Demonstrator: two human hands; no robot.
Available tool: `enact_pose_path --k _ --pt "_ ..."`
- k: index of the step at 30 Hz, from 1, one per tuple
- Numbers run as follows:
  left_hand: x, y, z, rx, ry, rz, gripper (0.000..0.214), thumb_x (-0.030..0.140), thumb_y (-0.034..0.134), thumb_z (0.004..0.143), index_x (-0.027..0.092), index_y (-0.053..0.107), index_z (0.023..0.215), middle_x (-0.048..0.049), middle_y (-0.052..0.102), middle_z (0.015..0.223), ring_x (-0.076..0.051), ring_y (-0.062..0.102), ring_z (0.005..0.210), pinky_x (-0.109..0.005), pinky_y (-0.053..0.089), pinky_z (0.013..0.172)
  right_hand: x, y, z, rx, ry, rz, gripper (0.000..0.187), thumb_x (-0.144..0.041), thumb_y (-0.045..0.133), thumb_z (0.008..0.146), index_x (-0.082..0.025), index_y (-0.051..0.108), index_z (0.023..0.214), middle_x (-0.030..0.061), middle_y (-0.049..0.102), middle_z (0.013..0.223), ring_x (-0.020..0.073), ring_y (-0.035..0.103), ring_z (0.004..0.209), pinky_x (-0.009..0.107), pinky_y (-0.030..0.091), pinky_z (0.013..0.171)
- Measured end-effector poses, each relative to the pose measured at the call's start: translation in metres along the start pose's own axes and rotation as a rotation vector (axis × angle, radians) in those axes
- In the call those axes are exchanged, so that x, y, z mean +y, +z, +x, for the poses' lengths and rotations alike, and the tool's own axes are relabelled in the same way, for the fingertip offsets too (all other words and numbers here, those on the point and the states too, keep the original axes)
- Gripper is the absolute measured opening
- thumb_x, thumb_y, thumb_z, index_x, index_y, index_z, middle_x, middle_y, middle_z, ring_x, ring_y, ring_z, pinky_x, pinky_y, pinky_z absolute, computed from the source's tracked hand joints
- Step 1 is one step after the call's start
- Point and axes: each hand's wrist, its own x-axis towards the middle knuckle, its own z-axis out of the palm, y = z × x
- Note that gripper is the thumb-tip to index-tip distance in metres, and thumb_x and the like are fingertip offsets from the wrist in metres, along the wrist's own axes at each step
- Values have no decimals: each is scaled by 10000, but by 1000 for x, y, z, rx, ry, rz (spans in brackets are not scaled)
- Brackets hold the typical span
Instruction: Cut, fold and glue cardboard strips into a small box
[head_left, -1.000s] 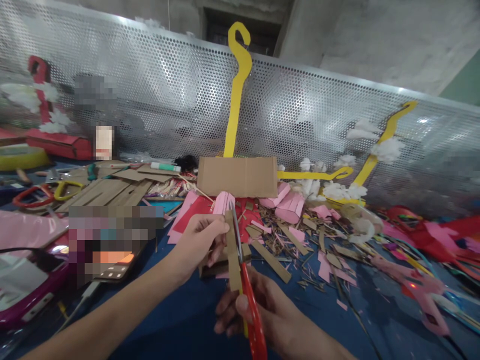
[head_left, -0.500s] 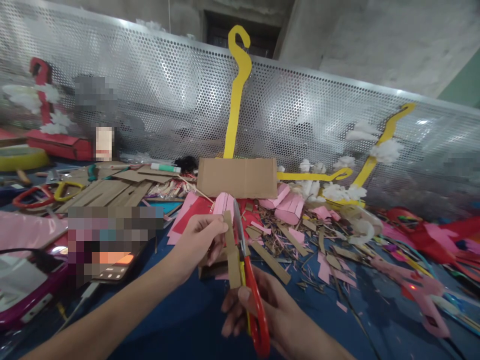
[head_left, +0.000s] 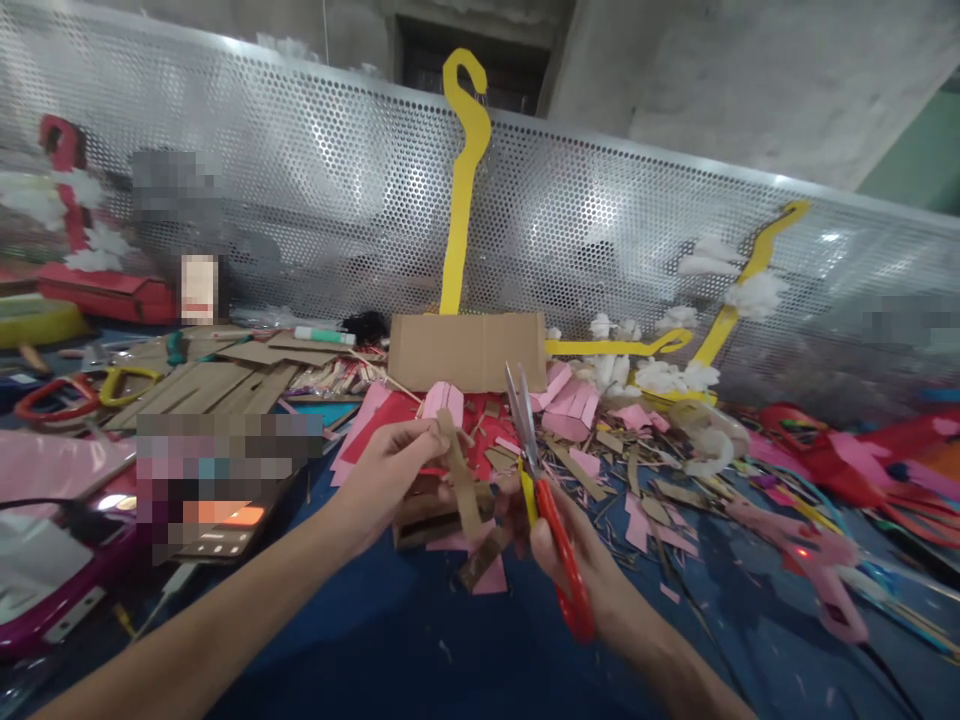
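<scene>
My left hand pinches the upper end of a narrow brown cardboard strip, which slants down to the right. Scissors with red and yellow handles are in my right hand, their blades pointing up and slightly parted, to the right of the strip and apart from it. Below the strip is a short, dark brown cardboard piece, close to a pink paper scrap. Behind my hands stands a cardboard box with a tall yellow hook-ended shape rising from behind it.
A pink glue gun with a lit red light lies at right. Cardboard and pink paper scraps litter the blue table. Cardboard strips and another pair of scissors lie at left. A perforated metal panel stands behind.
The scissors have moved right, away from the strip, and the blades have parted slightly. The strip is now shorter and tilted, and a separate cardboard piece shows below it.
</scene>
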Motion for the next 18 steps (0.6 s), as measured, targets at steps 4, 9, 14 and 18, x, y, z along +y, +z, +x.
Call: enact_pose_path --k 4,9,14,18 --pt "-2 0 3 -19 -13 -139 121 203 635 788 158 626 676 -25 684 725 -135 672 629 -208 511 577 2 0 1 -36 0 -61 512 -661 765 811 -277 683 1140 81 688 1095 236 658 980 320 574 861" --pt "0 2 2 -36 -12 -240 236 152 697 798 200 475 732 20 695 752 -81 599 504 -184 458 510 -2 8 4 -53 18 -39 601 -728 779 739 -260 656 1096 51 665 958 212 649 856 319 582 803" --pt "-7 2 1 -97 67 -103 239 290 702 927 216 555 1101 11 711 880 -64 574 560 -190 468 592 -3 4 10 -49 -60 -217 376 -554 733 869 -235 577 994 35 637 947 186 619 830 300 554 807" --pt "-9 1 3 -92 194 98 215 379 634 984 167 618 1019 48 579 722 -49 411 525 -179 338 513 -2 -3 14 32 -115 -564 247 -351 728 877 -225 525 941 -14 582 814 160 537 691 270 481 644"
